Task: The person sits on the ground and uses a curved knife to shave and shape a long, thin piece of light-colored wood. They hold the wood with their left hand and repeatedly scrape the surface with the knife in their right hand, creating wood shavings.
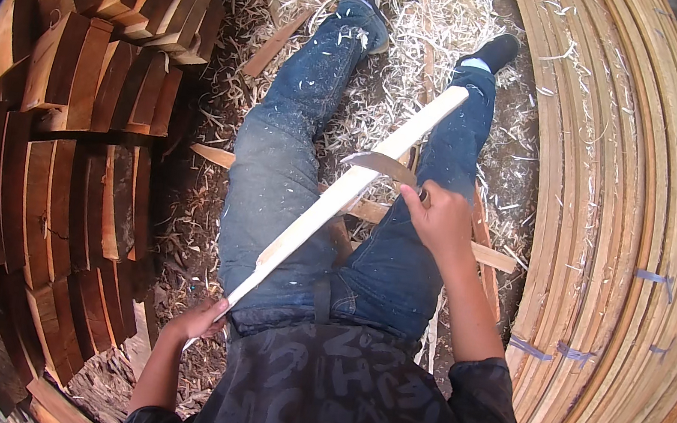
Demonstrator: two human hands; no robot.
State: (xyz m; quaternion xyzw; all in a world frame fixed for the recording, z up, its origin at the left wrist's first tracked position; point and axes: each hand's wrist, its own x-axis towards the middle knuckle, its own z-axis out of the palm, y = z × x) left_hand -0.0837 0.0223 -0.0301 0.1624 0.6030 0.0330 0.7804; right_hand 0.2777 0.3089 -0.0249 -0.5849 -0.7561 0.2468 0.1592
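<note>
A long pale strip of wood [316, 217] slants across my lap, from beside my left hip up to my right shin. Its near end narrows to a thin tail, and my left hand [200, 319] is closed around that part. In my right hand [441, 217] is the handle of a curved knife [381, 165], mostly hidden by the fingers. The knife's blade lies across the upper half of the strip, its tip reaching past the left edge. Whether the edge bites into the wood, I cannot tell.
My outstretched legs [282, 152] lie over curly wood shavings [435, 17]. Stacked wooden blocks [58, 172] rise on the left. Long bundled wooden strips [607, 206], bound with purplish ties [529, 348], line the right. A loose board [492, 257] crosses beneath my thighs.
</note>
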